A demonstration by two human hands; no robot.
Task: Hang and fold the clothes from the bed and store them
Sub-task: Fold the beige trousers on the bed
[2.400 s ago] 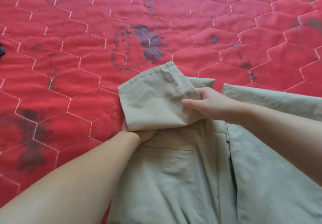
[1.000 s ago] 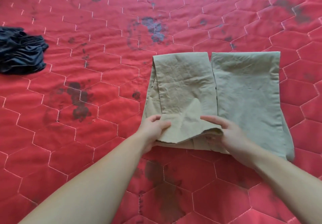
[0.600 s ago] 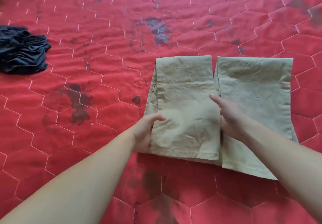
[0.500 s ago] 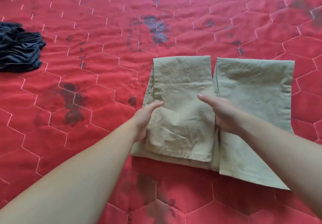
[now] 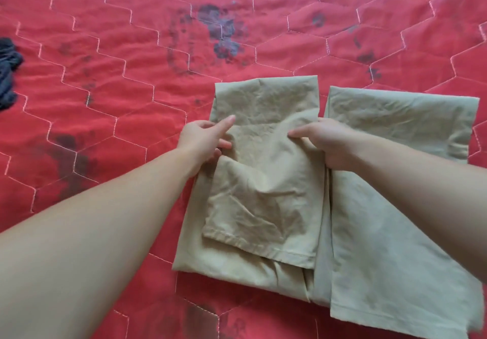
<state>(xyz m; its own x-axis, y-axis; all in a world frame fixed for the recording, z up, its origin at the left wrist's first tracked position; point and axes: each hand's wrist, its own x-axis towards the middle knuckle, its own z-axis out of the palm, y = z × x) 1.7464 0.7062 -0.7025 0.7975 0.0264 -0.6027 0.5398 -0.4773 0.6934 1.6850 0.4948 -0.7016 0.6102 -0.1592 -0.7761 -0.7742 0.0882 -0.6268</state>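
Observation:
Khaki trousers [image 5: 266,201] lie folded on the red quilted bed [image 5: 118,88], with both legs doubled back toward me. The left leg's hemmed end rests on top, near the waist. My left hand [image 5: 204,142] pinches the left edge of that leg at mid-length. At the same height, my right hand [image 5: 325,142] grips its right edge, fingers tucked into the gap between the two legs. The cloth between my hands is bunched and wrinkled. The right leg [image 5: 390,207] lies flat beside it, partly under my right forearm.
A dark, crumpled garment [image 5: 8,75] lies at the far left edge of the bed. The red cover carries dark printed patches and a stitched hexagon pattern all around the trousers.
Both hands have slid up the folded left leg from its near hem to its middle and closed on its two side edges. The cloth between them has bunched up.

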